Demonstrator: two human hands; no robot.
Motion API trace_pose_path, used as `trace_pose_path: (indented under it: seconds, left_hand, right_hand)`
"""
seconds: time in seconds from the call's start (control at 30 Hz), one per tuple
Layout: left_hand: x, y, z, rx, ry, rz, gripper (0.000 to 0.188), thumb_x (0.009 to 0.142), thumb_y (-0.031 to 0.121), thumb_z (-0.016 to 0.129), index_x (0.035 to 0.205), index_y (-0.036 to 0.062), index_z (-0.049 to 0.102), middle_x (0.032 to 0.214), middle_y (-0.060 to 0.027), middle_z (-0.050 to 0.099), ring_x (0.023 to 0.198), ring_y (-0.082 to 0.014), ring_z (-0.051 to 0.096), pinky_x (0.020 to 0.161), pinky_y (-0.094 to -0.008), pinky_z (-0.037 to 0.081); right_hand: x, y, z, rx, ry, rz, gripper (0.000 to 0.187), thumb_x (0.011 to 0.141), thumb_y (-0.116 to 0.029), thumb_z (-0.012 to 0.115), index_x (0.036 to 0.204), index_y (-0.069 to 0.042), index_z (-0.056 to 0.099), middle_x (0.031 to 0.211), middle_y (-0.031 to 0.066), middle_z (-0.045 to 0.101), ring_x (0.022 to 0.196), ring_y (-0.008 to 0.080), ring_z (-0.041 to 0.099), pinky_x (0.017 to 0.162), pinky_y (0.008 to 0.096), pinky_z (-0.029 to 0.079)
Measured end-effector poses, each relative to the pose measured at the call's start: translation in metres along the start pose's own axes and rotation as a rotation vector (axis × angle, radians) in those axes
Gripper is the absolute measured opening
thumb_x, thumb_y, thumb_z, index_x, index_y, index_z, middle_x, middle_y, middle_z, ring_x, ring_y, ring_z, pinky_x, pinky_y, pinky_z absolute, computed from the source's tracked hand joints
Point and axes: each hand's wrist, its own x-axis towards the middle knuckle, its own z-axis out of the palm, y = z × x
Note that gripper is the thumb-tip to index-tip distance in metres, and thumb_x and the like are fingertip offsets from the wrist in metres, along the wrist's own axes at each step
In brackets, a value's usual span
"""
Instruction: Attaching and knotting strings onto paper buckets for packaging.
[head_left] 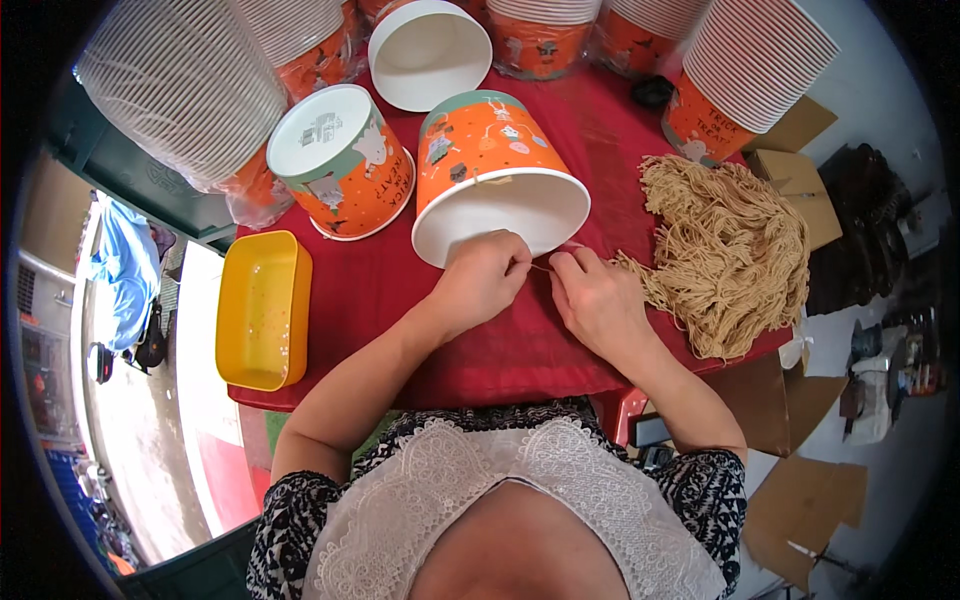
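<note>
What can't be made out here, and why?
Head view, left hand: grip, partly hidden by its own fingers.
Head view, front bucket: lower rim, partly behind that hand.
Head view, thin strand: path, too fine.
Head view, tall left stack: top, cut off by upper edge.

Cardboard lies at right, blue cloth at left.

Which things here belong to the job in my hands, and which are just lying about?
Likely part of the job:
front orange bucket
thin held strand
tan string pile
stacked buckets

Seemingly just lying about:
yellow tub, untouched
loose cardboard
blue cloth
</note>
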Motion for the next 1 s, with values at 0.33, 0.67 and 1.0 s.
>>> trace_pose_path:
  seconds: [0.33,0.67,1.0]
  left_hand:
    - [0.012,0.001,-0.007,-0.419,-0.149,-0.523,0.010,0.089,0.007,0.062,0.092,-0.0021,0.059,0.068,-0.0025,0.059,0.054,-0.0085,0.053,0.046,-0.0227,0.040]
    - [0.012,-0.005,-0.006,-0.534,-0.131,-0.542,0.011,0.085,0.007,0.059,0.084,-0.0034,0.063,0.063,-0.0053,0.061,0.054,-0.0112,0.057,0.051,-0.0270,0.046]
    - [0.016,0.003,-0.007,-0.511,-0.123,-0.589,0.007,0.088,0.005,0.057,0.090,-0.0017,0.058,0.064,-0.0044,0.057,0.050,-0.0092,0.050,0.043,-0.0225,0.037]
  right_hand:
    - [0.001,0.003,0.013,0.205,-0.025,0.064,0.015,0.081,-0.007,0.062,0.094,-0.002,0.059,0.069,0.0119,0.058,0.058,0.0302,0.063,0.051,0.0408,0.051]
    - [0.011,-0.011,0.011,0.322,0.133,0.088,0.036,0.079,-0.001,0.065,0.113,0.000,0.053,0.104,0.0155,0.056,0.075,0.0364,0.064,0.059,0.0439,0.053]
    - [0.021,0.003,0.025,0.273,-0.082,0.072,0.016,0.081,0.003,0.060,0.095,0.002,0.053,0.103,0.0193,0.057,0.075,0.0406,0.063,0.061,0.0465,0.053]
